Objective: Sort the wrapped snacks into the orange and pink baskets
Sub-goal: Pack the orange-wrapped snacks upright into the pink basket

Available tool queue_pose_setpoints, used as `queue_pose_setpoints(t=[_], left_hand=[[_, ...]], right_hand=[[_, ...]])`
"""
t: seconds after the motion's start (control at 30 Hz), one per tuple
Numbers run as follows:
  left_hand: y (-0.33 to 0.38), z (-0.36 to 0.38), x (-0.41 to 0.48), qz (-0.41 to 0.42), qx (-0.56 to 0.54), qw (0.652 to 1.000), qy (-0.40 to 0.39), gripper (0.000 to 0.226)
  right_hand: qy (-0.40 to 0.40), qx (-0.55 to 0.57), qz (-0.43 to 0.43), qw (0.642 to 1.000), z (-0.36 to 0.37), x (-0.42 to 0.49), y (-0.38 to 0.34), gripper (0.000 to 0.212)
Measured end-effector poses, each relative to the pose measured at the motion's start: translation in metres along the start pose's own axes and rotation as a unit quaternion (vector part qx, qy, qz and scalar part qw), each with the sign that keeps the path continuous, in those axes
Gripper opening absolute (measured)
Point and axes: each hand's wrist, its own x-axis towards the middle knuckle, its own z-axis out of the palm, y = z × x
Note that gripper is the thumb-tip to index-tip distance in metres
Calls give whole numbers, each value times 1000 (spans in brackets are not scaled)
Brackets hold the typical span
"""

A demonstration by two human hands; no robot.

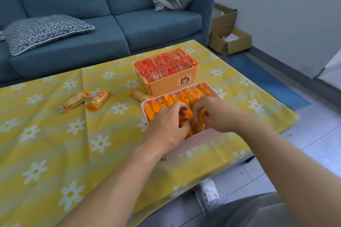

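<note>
While three loose snacks (99, 99) lie on the table (55, 143), two baskets stand touching; the orange basket (166, 81) holds red-wrapped snacks (166, 65); the pink basket (191, 143) holds orange-wrapped snacks (186, 96) on edge; left hand (166, 125) and right hand (215, 114) reach inside it, fingers curled, pinching packs there; the loose three lie well left of both hands.

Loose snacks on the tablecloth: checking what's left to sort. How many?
3: left snack and middle snack side by side; third snack at the pink basket's far left corner, partly hidden. Baskets may hide more.
</note>
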Motion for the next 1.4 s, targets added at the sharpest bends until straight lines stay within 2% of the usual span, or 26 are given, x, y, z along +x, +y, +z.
queue_pose_setpoints(t=[0.13,0.27,0.33,0.43,0.53,0.63,0.7,0.77,0.93,1.03,1.13,1.2,1.27,1.4], left_hand=[[2,5,1,4,-5,1000,-24,49],[1,6,2,12,2,1000,-24,51],[0,7,4,27,17,999,-24,45],[-1,9,5,33,40,998,-21,20],[-2,12,5,32,76,996,-23,15],[0,12,5,25,79,996,-30,19],[2,12,5,22,78,996,-33,22],[3,11,5,20,79,996,-32,23],[5,11,5,15,78,996,-32,24],[5,10,5,15,74,996,-36,24],[4,9,5,15,78,996,-38,24],[3,9,5,17,77,996,-37,24],[3,9,5,15,77,996,-40,25],[5,9,6,14,77,996,-42,24]], right_hand=[[7,49,22,999,15,4,0,39],[45,94,59,993,18,4,3,29],[53,125,79,988,15,1,4,23],[73,152,96,981,2,-4,11,20],[130,30,108,985,-15,-6,25,18],[24,-65,123,990,-15,-5,27,16],[-28,-119,140,982,-8,-4,22,35],[-21,-168,156,973,-5,-1,19,44],[-37,-237,202,950,-5,2,10,51],[-12,-197,196,961,-9,5,13,43],[23,-48,201,978,-18,4,22,27],[30,16,189,981,-20,2,28,27],[31,24,162,986,-22,-2,31,36],[22,-45,107,993,-21,-3,33,41]])
